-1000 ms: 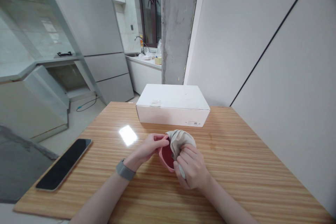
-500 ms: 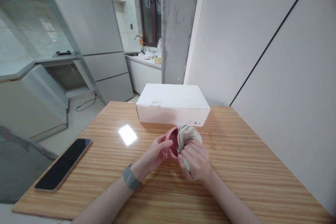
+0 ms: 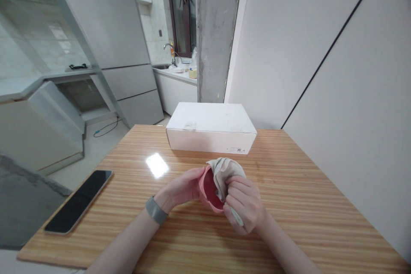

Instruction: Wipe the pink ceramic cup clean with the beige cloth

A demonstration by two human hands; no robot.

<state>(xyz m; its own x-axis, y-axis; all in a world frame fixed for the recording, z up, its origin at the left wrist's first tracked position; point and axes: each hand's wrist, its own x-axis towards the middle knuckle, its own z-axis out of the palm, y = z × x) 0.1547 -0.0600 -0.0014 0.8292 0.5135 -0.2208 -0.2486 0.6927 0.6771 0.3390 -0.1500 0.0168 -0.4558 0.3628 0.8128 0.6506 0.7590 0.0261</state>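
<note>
- Left hand (image 3: 183, 188) grips the pink bowl (image 3: 209, 188) by its rim at the 9 o'clock side and tips it so the opening faces us, low over the tabletop (image 3: 305, 205).
- Right hand (image 3: 245, 203) is closed on a beige cloth (image 3: 224, 170), bunched and pressed into the bowl from 3 o'clock; a loose tail of cloth hangs under the fingers.
- Bowl sits at the middle of the tabletop, just in front of the white box (image 3: 210, 130) at 12 o'clock, apart from it. Phone (image 3: 78, 200) lies at 9 o'clock, well apart.
- We judge the step to be wiping the bowl's inside. To do it well: keep the left grip firm on the rim so the bowl does not spin, push the cloth down to the bottom, sweep round the wall, and turn the bowl to reach the hidden side.
- Versus half a second ago: bowl and both hands have come back toward us, away from the box; the bowl's inside shows more; the right hand sits lower. Box and phone unchanged.
</note>
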